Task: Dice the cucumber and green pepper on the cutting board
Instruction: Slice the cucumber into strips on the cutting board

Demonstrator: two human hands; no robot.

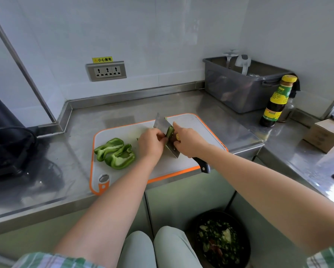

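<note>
Plaid sleeve [52,260], left hand [151,144] pinching cucumber [170,131] beside rectangular steel cleaver [161,123].

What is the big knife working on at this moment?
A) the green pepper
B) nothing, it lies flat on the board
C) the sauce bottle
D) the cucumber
D: the cleaver, gripped by the right hand, stands against the cucumber that the left hand holds; the green pepper pieces lie apart on the cutting board, to the left.

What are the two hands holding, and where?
The right hand grips the knife where its handle meets the blade. The left hand holds the cucumber with curled fingers, right beside the blade.
</note>
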